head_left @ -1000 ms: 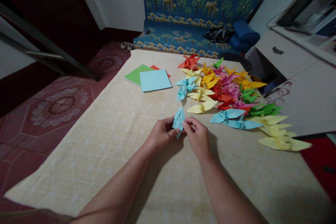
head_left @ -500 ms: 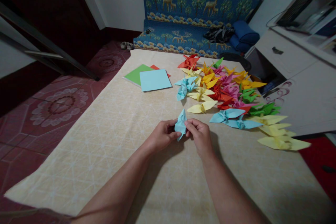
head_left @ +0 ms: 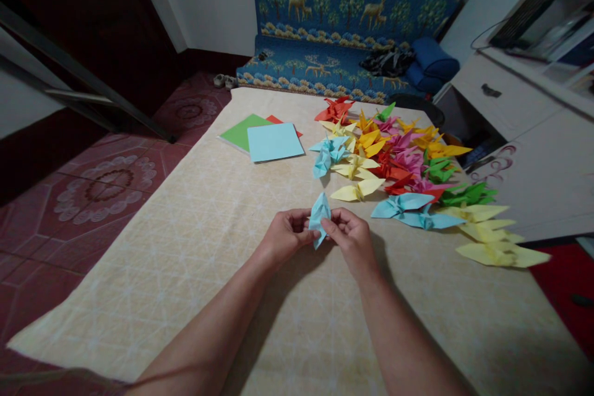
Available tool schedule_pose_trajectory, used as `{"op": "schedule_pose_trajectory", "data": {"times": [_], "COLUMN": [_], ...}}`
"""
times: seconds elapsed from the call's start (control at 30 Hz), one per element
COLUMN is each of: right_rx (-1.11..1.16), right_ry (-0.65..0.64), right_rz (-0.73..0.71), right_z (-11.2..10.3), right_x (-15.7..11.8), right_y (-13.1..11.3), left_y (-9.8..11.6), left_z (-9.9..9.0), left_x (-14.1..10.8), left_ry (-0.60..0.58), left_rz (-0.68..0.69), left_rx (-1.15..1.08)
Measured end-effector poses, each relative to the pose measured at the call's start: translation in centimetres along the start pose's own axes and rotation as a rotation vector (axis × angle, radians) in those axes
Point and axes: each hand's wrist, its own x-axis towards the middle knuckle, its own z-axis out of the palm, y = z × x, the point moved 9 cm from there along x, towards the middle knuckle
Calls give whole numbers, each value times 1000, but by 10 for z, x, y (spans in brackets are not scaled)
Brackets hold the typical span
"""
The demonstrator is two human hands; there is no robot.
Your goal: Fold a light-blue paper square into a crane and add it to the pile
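A light blue folded origami paper [head_left: 319, 215] stands on end between my hands, just above the tablecloth, with its pointed tip up. My left hand [head_left: 288, 236] is closed on its left side, thumb in front near the lower edge. From the right, my right hand [head_left: 353, 236] pinches it, the thumb pressed across its front face; the other fingers are partly hidden behind the paper. Nearest to the hands lies a pale yellow paper crane [head_left: 357, 190]. Beside it on the right sits a light blue paper crane [head_left: 403, 205].
Several red, orange, pink, green and yellow paper cranes [head_left: 408, 158] crowd the table's right side. Flat light blue [head_left: 275, 142] and green sheets [head_left: 245, 131] lie at the back left on the patterned tablecloth [head_left: 185, 247]. Beyond stand a blue sofa [head_left: 320, 65] and a white cabinet [head_left: 547, 154].
My right thumb has moved left and down onto the front of the blue paper. The folded piece has turned slightly and looks flatter; my left hand has barely moved.
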Motion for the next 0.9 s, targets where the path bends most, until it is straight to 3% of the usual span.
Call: {"op": "schedule_pose_trajectory", "data": {"times": [0.3,0.53,0.7,0.9], "right_rx": [-70,-54,40,47], "right_ry": [139,174,191,298], "right_rz": [-79,-75,-36,-59], "right_z": [-7,-2,0,-8], "right_x": [-4,-8,-10,-12], "right_y": [-5,-3,-3,-5], "left_y": [-2,6,5,5], "left_z": [-6,-13,-15,-12], "left_x": [1,-2,-1,1], "left_ry": [82,233,249,204], "left_rz": [6,129,125,169], "left_rx": [5,69,105,146]}}
